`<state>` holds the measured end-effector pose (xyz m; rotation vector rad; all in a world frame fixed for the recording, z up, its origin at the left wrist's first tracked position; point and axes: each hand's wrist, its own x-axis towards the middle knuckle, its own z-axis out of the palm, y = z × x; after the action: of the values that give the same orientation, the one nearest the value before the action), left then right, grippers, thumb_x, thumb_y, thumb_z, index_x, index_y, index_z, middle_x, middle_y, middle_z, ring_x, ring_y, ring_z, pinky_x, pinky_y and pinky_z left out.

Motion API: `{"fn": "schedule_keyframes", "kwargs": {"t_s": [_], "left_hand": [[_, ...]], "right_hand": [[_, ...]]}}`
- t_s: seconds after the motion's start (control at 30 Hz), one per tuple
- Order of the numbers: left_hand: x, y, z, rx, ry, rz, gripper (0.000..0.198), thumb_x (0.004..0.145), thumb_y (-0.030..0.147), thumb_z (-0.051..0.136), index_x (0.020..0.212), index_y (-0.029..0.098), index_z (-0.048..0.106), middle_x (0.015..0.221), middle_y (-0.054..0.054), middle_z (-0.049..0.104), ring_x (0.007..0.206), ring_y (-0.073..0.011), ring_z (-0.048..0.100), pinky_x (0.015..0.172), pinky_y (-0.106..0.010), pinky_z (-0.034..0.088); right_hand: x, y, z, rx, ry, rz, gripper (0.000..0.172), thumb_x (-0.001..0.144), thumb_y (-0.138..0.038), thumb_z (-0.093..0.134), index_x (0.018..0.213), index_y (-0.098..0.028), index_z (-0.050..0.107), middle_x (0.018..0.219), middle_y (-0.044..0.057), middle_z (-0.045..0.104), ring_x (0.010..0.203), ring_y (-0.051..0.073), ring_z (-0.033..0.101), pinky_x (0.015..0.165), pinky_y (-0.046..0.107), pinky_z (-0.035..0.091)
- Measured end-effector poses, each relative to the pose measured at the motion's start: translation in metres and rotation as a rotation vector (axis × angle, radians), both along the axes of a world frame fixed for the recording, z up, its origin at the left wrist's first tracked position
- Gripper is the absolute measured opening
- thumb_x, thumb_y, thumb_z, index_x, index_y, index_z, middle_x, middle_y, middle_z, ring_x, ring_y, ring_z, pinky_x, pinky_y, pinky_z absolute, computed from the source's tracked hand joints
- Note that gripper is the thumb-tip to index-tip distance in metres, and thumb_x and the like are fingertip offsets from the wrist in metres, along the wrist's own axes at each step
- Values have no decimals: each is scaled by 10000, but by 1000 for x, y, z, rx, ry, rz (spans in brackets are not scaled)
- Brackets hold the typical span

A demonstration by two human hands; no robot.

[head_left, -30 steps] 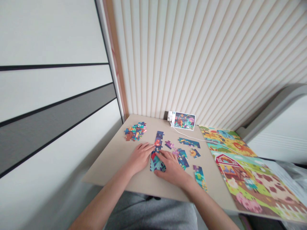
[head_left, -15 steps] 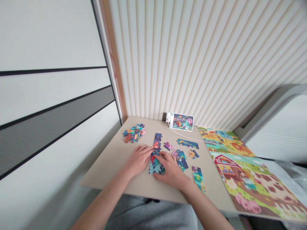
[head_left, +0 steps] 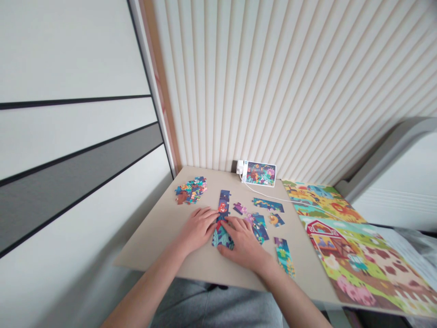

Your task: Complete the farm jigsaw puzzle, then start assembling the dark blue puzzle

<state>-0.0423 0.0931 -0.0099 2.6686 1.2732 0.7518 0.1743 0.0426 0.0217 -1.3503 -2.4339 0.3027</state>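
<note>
A column of joined jigsaw puzzle pieces (head_left: 223, 207) lies flat on the table, dark blue at its far end and leafy at its near end. My left hand (head_left: 198, 229) rests along its left edge, fingers stretched out and their tips touching it. From the right, my right hand (head_left: 244, 243) lies over the lower pieces with thumb and fingers spread apart. Its fingertips touch the column's middle, and they hide part of it. Just beyond my right hand sits a joined puzzle cluster (head_left: 261, 228), partly covered by that hand. A purple puzzle piece (head_left: 240, 208) lies nearby.
Loose pieces form a pile (head_left: 191, 189) at the left. Rightward are a blue joined strip (head_left: 268, 204), a yellow-marked piece (head_left: 276, 220) and a green-blue strip (head_left: 284, 256). A picture card (head_left: 260, 173) stands behind, beside a white charger (head_left: 240, 166) with cable. A farm puzzle (head_left: 368, 264) lies right.
The right hand's fingers have shifted very slightly on the column. The left hand and the surrounding pieces look the same; the view has moved a touch.
</note>
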Motion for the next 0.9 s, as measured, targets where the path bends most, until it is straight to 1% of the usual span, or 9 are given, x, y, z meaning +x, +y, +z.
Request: {"fn": "schedule_keyframes", "kwargs": {"t_s": [0.07, 0.2, 0.37, 0.47, 0.57, 0.67, 0.77, 0.9], "left_hand": [[0, 0, 0, -5, 2, 2, 393, 986, 232, 511, 1369, 264, 589, 1364, -47, 640, 1301, -254, 525, 1152, -471, 384], [0, 0, -1, -9, 3, 3, 395, 985, 227, 518, 1372, 270, 583, 1372, -40, 636, 1317, -245, 512, 1157, -467, 378], [-2, 2, -6, -8, 35, 0, 335, 988, 225, 521, 1301, 257, 637, 1378, -34, 636, 1333, -254, 498, 1156, -481, 374], [-2, 3, -7, -4, 38, -4, 330, 985, 225, 526, 1289, 256, 649, 1379, -39, 638, 1337, -257, 497, 1153, -485, 379], [0, 3, -6, -2, 49, -5, 318, 979, 231, 534, 1271, 258, 659, 1384, -38, 637, 1338, -262, 501, 1155, -491, 376], [2, 3, -7, -9, 61, 9, 307, 981, 236, 526, 1256, 256, 660, 1396, -38, 631, 1343, -269, 506, 1155, -510, 371], [3, 1, -10, -7, 54, 24, 316, 992, 252, 504, 1277, 260, 639, 1409, -45, 621, 1364, -280, 493, 1149, -534, 370], [3, 0, -14, 4, 23, 36, 347, 1005, 292, 493, 1335, 244, 588, 1386, -69, 632, 1372, -282, 492, 1153, -533, 375]], "right_hand": [[1, 1, -1, 6, -5, 25, 642, 879, -490, 628, 1460, -247, 505, 1487, 93, 513, 1398, 282, 393, 1216, 485, 193], [4, 3, -4, 1, -26, 53, 672, 901, -503, 584, 1501, -229, 454, 1532, 89, 482, 1451, 273, 339, 1237, 513, 130], [1, 2, -3, 23, -35, 55, 648, 908, -470, 569, 1492, -208, 464, 1519, 113, 494, 1455, 265, 346, 1242, 508, 122], [0, 1, 1, 44, -24, 59, 628, 904, -460, 588, 1468, -200, 492, 1486, 115, 526, 1425, 254, 394, 1253, 487, 106], [0, 1, 2, 61, -14, 65, 612, 922, -503, 581, 1454, -209, 508, 1478, 109, 537, 1402, 247, 430, 1259, 483, 100], [0, 3, -2, 74, -17, 63, 621, 965, -564, 513, 1467, -199, 498, 1501, 116, 520, 1441, 250, 392, 1258, 494, 110], [-1, 5, -7, 90, -27, 69, 604, 989, -549, 489, 1472, -186, 495, 1523, 125, 501, 1473, 256, 352, 1255, 507, 117], [-2, 8, -11, 93, -19, 81, 588, 984, -534, 510, 1457, -185, 510, 1516, 136, 507, 1458, 254, 377, 1253, 509, 130]]}}
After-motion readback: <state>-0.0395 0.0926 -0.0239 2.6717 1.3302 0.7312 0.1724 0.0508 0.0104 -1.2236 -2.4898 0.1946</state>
